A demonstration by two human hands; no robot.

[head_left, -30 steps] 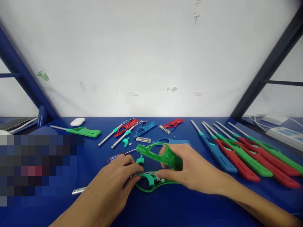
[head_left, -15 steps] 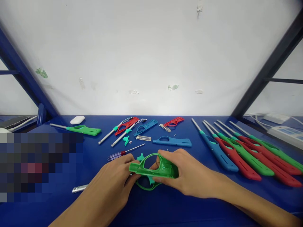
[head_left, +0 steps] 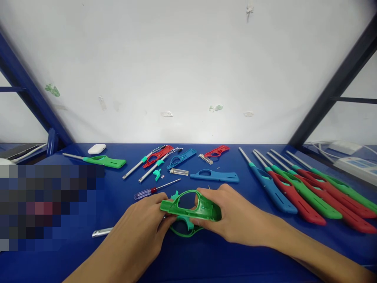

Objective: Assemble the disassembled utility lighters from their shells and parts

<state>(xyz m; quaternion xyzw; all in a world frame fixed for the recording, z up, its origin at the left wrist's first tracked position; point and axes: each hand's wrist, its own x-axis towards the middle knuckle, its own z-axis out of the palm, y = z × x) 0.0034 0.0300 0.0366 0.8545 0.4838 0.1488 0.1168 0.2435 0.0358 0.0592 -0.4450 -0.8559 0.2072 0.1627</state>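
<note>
Two green lighter casing halves (head_left: 191,213) are between my hands, one above the other and spread apart at the right end. My right hand (head_left: 232,216) grips their wide end, fingers behind and thumb below. My left hand (head_left: 150,224) pinches the narrow end; its fingertips are partly hidden. A metal lighter tube (head_left: 101,232) sticks out to the left from under my left hand. A turquoise trigger (head_left: 188,223) shows inside the lower half's loop, and another turquoise piece (head_left: 174,195) sits just behind the upper half. Beyond my left hand lies a screwdriver (head_left: 151,191).
Assembled long lighters (head_left: 282,188) lie in a row at right, and a green lighter (head_left: 107,161) lies at left. Casing halves, like the blue one (head_left: 216,176), loose tubes (head_left: 150,171) and clear fuel tanks (head_left: 179,172) lie ahead. A white case (head_left: 96,149) sits at back left.
The turquoise trigger inside the lower loop shows more and has shifted slightly up and right. Both hands keep their grip with only small movement.
</note>
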